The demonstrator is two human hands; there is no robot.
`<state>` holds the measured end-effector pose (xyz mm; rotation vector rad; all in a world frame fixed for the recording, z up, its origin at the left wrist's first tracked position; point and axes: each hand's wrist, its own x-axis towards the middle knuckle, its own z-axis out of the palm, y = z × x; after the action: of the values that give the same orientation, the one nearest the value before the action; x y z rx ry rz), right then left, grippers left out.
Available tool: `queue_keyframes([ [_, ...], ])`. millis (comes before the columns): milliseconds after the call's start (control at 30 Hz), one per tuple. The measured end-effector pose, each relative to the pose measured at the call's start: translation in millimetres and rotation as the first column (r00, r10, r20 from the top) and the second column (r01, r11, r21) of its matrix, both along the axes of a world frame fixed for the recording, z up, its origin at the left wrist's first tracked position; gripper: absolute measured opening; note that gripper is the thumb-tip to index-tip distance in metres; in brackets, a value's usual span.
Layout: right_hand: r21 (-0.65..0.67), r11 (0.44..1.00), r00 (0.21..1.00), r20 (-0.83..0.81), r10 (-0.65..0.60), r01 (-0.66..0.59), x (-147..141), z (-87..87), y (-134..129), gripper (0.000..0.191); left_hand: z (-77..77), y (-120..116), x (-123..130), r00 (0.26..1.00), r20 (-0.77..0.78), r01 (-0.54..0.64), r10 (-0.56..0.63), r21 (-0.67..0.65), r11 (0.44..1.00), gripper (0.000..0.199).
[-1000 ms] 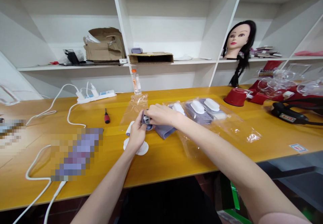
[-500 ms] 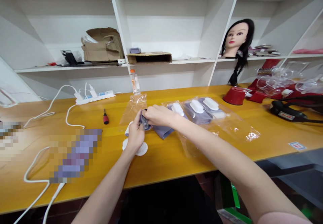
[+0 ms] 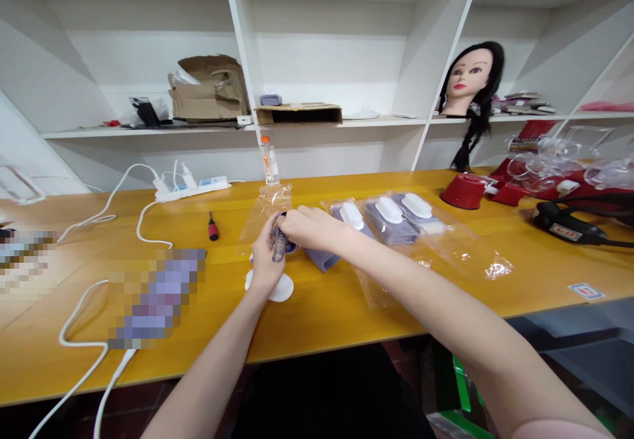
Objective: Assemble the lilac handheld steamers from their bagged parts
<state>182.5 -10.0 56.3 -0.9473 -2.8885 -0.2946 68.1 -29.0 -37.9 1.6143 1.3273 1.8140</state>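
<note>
My left hand point(image 3: 267, 257) is closed around a small grey-purple part point(image 3: 292, 247), mostly hidden behind the fingers. My right hand point(image 3: 303, 228) meets it from the right, fingers pinched at the top of a dark coiled piece point(image 3: 279, 249) that looks like a spring and slants down over my left fingers. Below my left hand, a white ridged disc point(image 3: 281, 287) lies on the table. Just right of the hands is a grey-purple pouch-like piece point(image 3: 321, 255), partly under my right forearm. Behind that forearm, a white oval brush-like piece point(image 3: 352, 215) rests on grey-purple material.
Two more white ovals on grey-purple pieces point(image 3: 389, 210) lie on clear plastic bags. A red-handled screwdriver point(image 3: 212, 230), a power strip point(image 3: 198, 188), a pixelated slab point(image 3: 161, 297) with a cable and a bottle point(image 3: 270, 162) are around. Red stands point(image 3: 463, 191) stand at right.
The coiled piece now tilts more steeply down across my left fingers and shows darker. Both hands stay together at the same spot; the view has shifted slightly.
</note>
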Motion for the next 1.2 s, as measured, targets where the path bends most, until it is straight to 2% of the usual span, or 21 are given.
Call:
queue_keyframes([
  [167,0.026,0.997,0.993,-0.097,-0.071,0.074,1.2,-1.9,-3.4,0.022,3.4,5.2,2.7,0.995,0.096,0.022,-0.016,-0.057,0.998,0.042],
  [300,0.007,0.987,0.956,-0.249,-0.156,0.163,4.9,-13.7,-6.2,0.023,0.5,9.2,2.4,0.989,0.15,0.008,0.002,-0.068,0.998,0.044],
  [367,-0.033,0.982,0.922,-0.339,-0.188,0.188,7.6,-22.1,-5.9,0.024,-1.1,10.3,2.7,0.98,0.197,0.039,-0.025,-0.066,0.997,0.046],
  [500,-0.121,0.986,0.842,-0.515,-0.162,0.116,11.4,-37.3,-1.9,0.019,-0.7,10.7,5.7,0.952,0.291,0.121,-0.093,-0.077,0.99,0.046],
  [633,-0.162,0.984,0.757,-0.635,-0.158,0.07,11.5,-44.3,3.9,0.016,0.9,10.8,8.7,0.925,0.353,0.182,-0.144,-0.076,0.98,0.045],
  [767,-0.221,0.975,0.753,-0.64,-0.154,0.011,12.5,-42.8,8.6,0.012,-0.6,12.1,9.4,0.902,0.396,0.233,-0.173,-0.107,0.967,0.043],
  [1000,-0.241,0.968,0.785,-0.585,-0.205,0.073,17.8,-37.2,8.4,0.014,0.6,11.1,10.7,0.898,0.398,0.261,-0.185,-0.144,0.955,0.044],
  [1200,-0.218,0.973,0.794,-0.579,-0.187,0.071,19.9,-37.2,7.4,0.011,3.5,7.7,12.3,0.895,0.407,0.268,-0.183,-0.162,0.95,0.043],
])
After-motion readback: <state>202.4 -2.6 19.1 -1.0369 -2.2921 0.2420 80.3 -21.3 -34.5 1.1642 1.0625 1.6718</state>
